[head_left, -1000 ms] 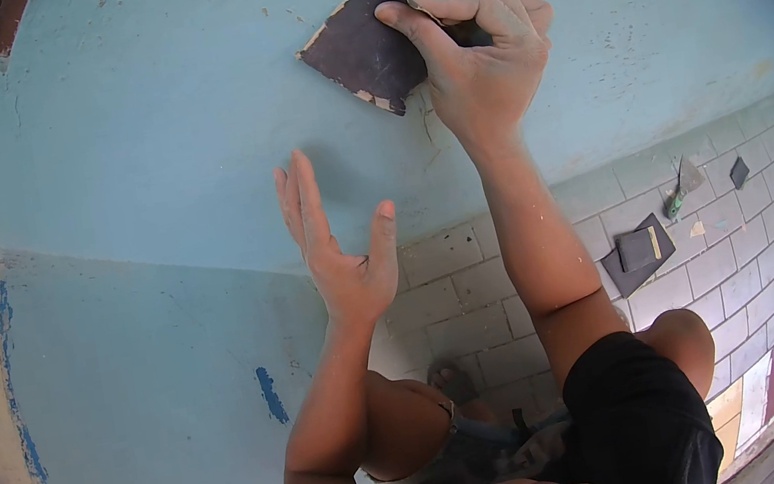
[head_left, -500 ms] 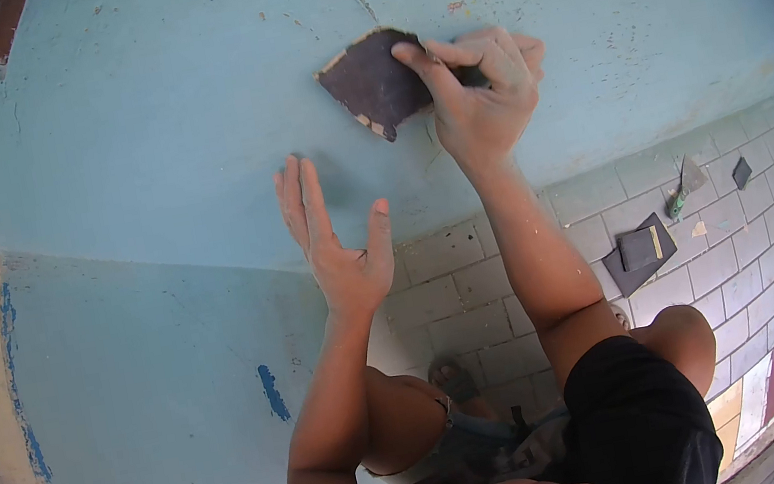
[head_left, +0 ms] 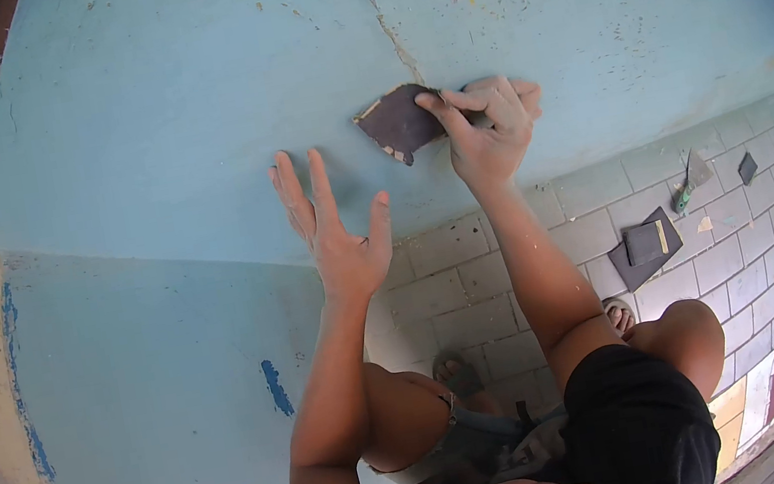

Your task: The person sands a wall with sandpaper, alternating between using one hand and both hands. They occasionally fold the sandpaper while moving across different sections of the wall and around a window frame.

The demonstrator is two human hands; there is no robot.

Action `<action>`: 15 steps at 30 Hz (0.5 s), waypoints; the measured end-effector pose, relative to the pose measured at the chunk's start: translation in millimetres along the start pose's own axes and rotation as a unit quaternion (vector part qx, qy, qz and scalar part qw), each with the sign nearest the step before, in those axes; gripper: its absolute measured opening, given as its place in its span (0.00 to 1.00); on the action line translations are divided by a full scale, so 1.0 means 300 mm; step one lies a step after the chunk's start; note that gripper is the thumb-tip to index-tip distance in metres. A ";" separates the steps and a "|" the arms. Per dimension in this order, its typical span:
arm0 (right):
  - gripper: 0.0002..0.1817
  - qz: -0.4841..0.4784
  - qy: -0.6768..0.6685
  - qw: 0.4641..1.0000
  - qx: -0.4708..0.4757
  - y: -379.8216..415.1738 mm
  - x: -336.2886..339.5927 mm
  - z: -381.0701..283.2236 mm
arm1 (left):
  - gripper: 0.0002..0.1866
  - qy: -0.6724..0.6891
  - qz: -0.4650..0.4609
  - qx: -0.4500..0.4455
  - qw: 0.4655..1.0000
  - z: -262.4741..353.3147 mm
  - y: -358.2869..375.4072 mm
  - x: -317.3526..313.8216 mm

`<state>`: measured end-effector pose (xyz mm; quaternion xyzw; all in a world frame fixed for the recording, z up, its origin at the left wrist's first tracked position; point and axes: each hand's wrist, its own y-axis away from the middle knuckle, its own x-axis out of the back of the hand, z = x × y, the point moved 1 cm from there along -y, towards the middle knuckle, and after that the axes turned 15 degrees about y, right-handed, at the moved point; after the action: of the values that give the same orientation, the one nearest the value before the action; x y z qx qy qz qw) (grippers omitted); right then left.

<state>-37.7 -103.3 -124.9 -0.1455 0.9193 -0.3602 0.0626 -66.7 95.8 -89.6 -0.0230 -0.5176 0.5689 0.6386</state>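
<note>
My right hand (head_left: 491, 129) pinches a dark, ragged-edged sheet of sandpaper (head_left: 402, 125) between thumb and fingers, and the sheet lies against the light blue wall (head_left: 163, 105). A long crack (head_left: 377, 16) runs down the wall to the sheet's upper edge. To the left, my left hand (head_left: 341, 239) is raised close to the wall with its fingers spread and nothing in it. Pale dust coats the fingers of both hands.
On the tiled floor (head_left: 484, 277) at the right lie dark sheets (head_left: 637, 273), a scraper with a green handle (head_left: 683, 195) and a small dark piece (head_left: 748, 167). A side wall (head_left: 156, 380) with a blue paint patch (head_left: 276, 388) stands at the left.
My right hand has moved down with the sandpaper, uncovering more of the crack. My left hand stays near its place, its fingers spread a little wider.
</note>
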 end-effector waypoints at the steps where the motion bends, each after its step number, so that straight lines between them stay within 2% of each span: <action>1: 0.10 0.003 -0.001 1.000 0.001 0.014 0.000 0.004 | 0.47 0.000 0.001 -0.003 1.000 -0.008 -0.002 0.007; 4: 0.10 -0.006 -0.009 1.000 -0.019 -0.010 -0.021 -0.006 | 0.47 -0.018 -0.011 0.015 1.000 -0.010 -0.005 -0.010; 6: 0.10 0.027 -0.001 0.998 0.051 -0.132 -0.032 -0.067 | 0.47 0.022 0.014 0.003 1.000 0.032 -0.009 -0.025; 10: 0.10 0.055 -0.028 0.997 0.039 -0.135 -0.020 -0.080 | 0.48 0.043 0.009 -0.003 0.999 0.048 -0.012 -0.032; 12: 0.10 0.018 0.001 0.999 -0.049 -0.024 -0.016 -0.030 | 0.48 0.024 -0.015 0.007 1.000 0.030 -0.001 -0.028; 15: 0.10 0.030 -0.025 0.996 -0.081 0.048 -0.033 -0.017 | 0.48 -0.004 -0.013 0.023 1.000 0.036 0.000 -0.012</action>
<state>-32.6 -86.8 -130.8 -0.1313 0.9476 -0.2789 0.0845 -73.5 87.0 -86.9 0.0001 -0.5073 0.5726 0.6441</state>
